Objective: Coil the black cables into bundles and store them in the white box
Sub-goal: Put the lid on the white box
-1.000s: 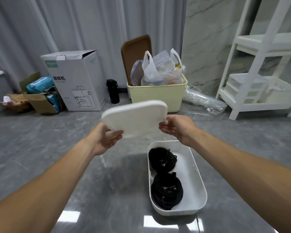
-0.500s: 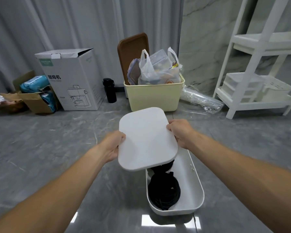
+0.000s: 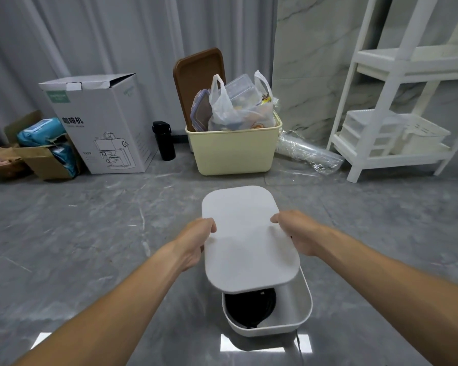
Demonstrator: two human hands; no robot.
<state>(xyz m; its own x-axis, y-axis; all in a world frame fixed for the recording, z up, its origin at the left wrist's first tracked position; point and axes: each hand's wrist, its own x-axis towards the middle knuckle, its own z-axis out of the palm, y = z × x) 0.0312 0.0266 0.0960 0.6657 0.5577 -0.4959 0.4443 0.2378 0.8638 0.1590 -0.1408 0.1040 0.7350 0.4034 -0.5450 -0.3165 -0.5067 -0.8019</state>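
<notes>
Head view: left hand (image 3: 196, 240) and right hand (image 3: 298, 232) grip lid (image 3: 246, 239) covering white box (image 3: 296, 317).

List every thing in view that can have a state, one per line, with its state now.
white box: on the floor, near end uncovered
white lid: held above the box, tilted, not seated
black cable bundle: coiled, inside the box, partly hidden by the lid
left hand: grips the lid's left edge
right hand: grips the lid's right edge
cardboard box: top flaps open
yellow bin: uncovered, full
black bottle: upright, capped
</notes>
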